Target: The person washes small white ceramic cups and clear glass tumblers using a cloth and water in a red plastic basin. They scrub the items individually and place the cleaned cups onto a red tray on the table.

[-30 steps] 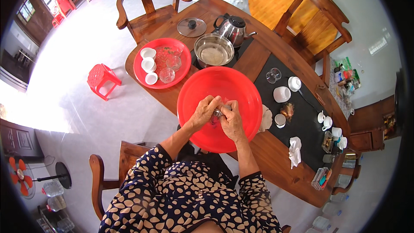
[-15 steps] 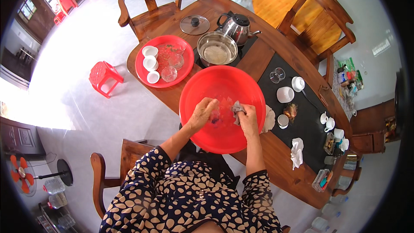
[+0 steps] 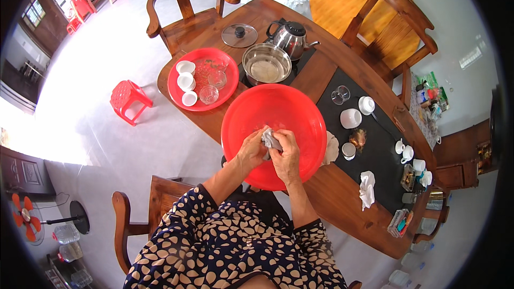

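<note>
Over the red basin (image 3: 235, 112), my two hands meet near its middle. A grey cloth (image 3: 269, 139) is bunched between them. My right hand (image 3: 285, 156) is closed on the cloth, its thumb and fingers pressing it toward the left. My left hand (image 3: 250, 151) is curled round what looks like a small clear glass cup, mostly hidden now by fingers and cloth. Left of the basin, a red tray (image 3: 201, 55) carries several white cups (image 3: 186, 81) and clear glass cups (image 3: 209, 94).
Behind the basin stand a glass pot (image 3: 266, 64), a steel kettle (image 3: 292, 37) and a glass lid (image 3: 239, 36). On the dark mat (image 3: 334, 83) to the right are a stemmed glass (image 3: 340, 94), white cups (image 3: 350, 118) and a crumpled tissue (image 3: 367, 190). A beige cloth (image 3: 331, 147) lies beside the basin.
My right hand has moved left with the grey cloth and now meets my left hand. The hands were apart before, with a clear, cup-like outline at the left fingers.
</note>
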Available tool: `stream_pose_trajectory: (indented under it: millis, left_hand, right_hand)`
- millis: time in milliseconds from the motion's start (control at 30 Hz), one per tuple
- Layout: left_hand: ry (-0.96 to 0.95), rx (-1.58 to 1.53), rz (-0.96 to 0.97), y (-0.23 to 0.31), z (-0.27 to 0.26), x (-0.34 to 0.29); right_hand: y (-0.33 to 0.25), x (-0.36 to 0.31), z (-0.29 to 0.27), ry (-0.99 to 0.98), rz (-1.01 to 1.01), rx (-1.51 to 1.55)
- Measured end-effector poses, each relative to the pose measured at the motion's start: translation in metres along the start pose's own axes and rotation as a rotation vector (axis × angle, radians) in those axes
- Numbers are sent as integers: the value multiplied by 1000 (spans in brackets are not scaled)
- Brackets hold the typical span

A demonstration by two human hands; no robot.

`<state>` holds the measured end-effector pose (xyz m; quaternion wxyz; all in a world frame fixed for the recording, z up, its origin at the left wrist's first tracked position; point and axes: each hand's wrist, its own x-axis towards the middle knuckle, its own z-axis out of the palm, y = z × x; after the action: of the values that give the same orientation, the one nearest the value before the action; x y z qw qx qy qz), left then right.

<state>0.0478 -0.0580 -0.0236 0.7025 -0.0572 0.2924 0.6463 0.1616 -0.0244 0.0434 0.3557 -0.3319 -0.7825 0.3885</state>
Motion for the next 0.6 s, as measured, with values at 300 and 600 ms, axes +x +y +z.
stream_pose_trajectory:
  millis: [300,600]
  left_hand:
    - [70,32,176,-3,22,-12]
    - [40,198,274,-1,37,-31]
  right_hand:
    - [0,28,-3,60,108,91]
    - [9,40,-15,14,290,366]
